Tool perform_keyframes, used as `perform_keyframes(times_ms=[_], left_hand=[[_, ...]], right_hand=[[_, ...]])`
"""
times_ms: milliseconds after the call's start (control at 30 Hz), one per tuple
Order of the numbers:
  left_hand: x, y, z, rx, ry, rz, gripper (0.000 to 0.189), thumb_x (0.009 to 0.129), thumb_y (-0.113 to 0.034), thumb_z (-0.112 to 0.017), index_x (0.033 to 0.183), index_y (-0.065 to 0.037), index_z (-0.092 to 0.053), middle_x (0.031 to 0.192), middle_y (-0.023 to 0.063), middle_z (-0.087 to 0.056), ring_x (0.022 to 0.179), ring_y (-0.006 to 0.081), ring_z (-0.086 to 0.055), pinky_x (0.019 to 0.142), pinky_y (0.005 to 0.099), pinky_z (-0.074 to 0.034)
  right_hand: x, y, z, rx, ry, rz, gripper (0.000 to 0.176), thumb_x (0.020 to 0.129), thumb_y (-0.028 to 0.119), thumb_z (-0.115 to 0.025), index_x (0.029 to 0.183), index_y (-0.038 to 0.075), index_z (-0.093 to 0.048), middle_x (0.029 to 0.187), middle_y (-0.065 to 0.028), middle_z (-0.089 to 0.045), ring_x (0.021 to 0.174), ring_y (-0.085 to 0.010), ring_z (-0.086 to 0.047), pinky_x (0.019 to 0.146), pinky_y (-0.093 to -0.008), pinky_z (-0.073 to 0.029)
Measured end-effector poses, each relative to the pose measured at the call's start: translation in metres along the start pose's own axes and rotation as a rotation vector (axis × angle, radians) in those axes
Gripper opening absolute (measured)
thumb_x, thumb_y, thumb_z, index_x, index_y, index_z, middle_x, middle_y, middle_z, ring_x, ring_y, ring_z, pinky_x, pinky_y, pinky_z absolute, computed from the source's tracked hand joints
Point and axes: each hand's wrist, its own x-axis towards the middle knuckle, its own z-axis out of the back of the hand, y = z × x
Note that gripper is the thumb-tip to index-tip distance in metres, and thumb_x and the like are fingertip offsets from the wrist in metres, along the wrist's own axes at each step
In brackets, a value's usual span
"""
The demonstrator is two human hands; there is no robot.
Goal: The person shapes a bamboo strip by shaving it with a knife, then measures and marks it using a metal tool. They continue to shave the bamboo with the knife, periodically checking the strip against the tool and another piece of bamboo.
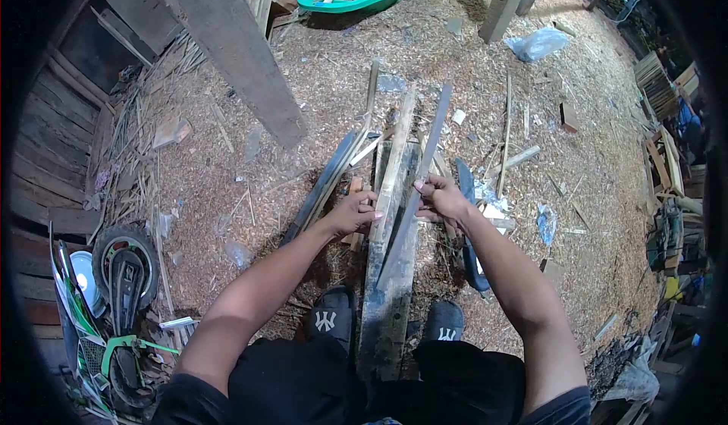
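Observation:
A long worn plank (390, 304), dark with stains, runs away from me between my feet. On it lies a pale wooden strip (397, 152), its far end reaching past the plank. My left hand (352, 214) has its fingers closed at the left edge of this strip. My right hand (444, 199) pinches a long, thin, flat grey strip (434, 133) near its middle, possibly a metal ruler. The grey strip slants across the plank, its near end over the plank and its far end pointing forward and right.
Thin slats (331, 178) lie left of the plank and a dark curved piece (472, 235) right of it. A thick post (235, 53) rises ahead on the left. Farther off is a green basin (364, 0) with wood scraps. A toy motorbike (125, 304) stands at left. Wood shavings cover the ground.

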Motion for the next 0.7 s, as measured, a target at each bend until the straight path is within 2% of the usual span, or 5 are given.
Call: perform_keyframes(times_ms=[67, 167, 300, 500, 700], left_hand=[[0.000, -0.001, -0.004, -0.044, 0.012, 0.023, 0.029, 0.094, -0.008, -0.066, 0.119, -0.002, -0.053, 0.105, 0.0137, -0.072, 0.099, 0.0170, -0.068, 0.082, 0.0281, -0.053], [0.004, 0.000, -0.002, -0.013, 0.066, -0.084, 0.030, 0.094, -0.008, -0.066, 0.120, -0.002, -0.052, 0.105, 0.0145, -0.072, 0.097, 0.0173, -0.069, 0.080, 0.0291, -0.054], [0.000, -0.013, -0.012, -0.019, 0.034, 0.005, 0.030, 0.095, -0.007, -0.064, 0.122, -0.003, -0.052, 0.104, 0.0170, -0.072, 0.091, 0.0195, -0.071, 0.076, 0.0315, -0.056], [-0.004, -0.026, -0.024, -0.072, -0.006, 0.002, 0.030, 0.094, -0.006, -0.065, 0.121, -0.002, -0.052, 0.105, 0.0167, -0.072, 0.088, 0.0182, -0.070, 0.076, 0.0306, -0.055], [0.002, -0.023, -0.022, -0.027, -0.044, -0.009, 0.031, 0.093, -0.008, -0.067, 0.120, -0.008, -0.051, 0.097, 0.0076, -0.071, 0.088, 0.0126, -0.066, 0.076, 0.0273, -0.051]], right_hand=[[0.005, -0.005, 0.004, 0.028, 0.007, -0.007, 0.024, 0.097, 0.024, -0.063, 0.109, 0.003, -0.060, 0.089, -0.0058, -0.059, 0.074, -0.0166, -0.062, 0.068, -0.0337, -0.062], [0.012, -0.010, 0.004, 0.041, 0.024, 0.023, 0.025, 0.097, 0.023, -0.063, 0.111, 0.002, -0.060, 0.091, -0.0070, -0.061, 0.075, -0.0178, -0.064, 0.069, -0.0342, -0.062], [-0.001, 0.001, -0.001, 0.015, 0.055, 0.055, 0.024, 0.098, 0.026, -0.062, 0.108, 0.004, -0.059, 0.086, -0.0055, -0.060, 0.075, -0.0155, -0.062, 0.065, -0.0306, -0.061], [0.002, -0.005, 0.000, 0.010, 0.110, 0.042, 0.025, 0.098, 0.025, -0.062, 0.111, 0.004, -0.060, 0.094, -0.0073, -0.065, 0.079, -0.0162, -0.065, 0.068, -0.0319, -0.062], [0.007, -0.011, 0.001, 0.048, 0.126, 0.047, 0.028, 0.097, 0.022, -0.064, 0.112, 0.000, -0.057, 0.096, -0.0101, -0.059, 0.078, -0.0207, -0.064, 0.068, -0.0372, -0.063]])
